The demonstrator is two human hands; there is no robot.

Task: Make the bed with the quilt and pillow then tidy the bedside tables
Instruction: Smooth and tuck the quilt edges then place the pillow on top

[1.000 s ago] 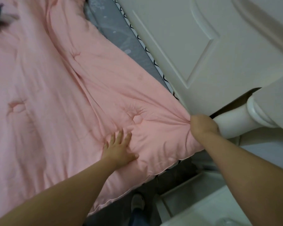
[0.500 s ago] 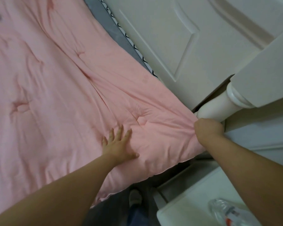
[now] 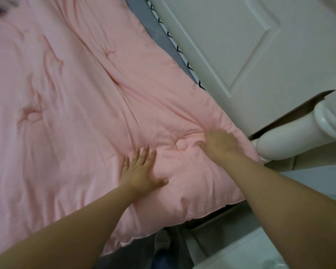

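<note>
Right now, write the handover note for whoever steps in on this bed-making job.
Left hand: flat, fingers spread, pressing the puffy pink tufted quilt near its corner.
Right hand: on the quilt's corner beside the white turned bedpost; fingers look curled into the fabric, grip unclear.
Quilt: spread over the bed, wrinkled in the middle; a strip of grey mattress shows along the white panelled headboard.
Done: quilt laid out, corner set.
Left: smooth the wrinkles, place the pillow (not in view), tidy the bedside tables; a white bedside table sits lower right.

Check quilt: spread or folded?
Spread. The quilt lies in one wrinkled layer across the bed, corner near the bedpost, both hands on it.
</note>
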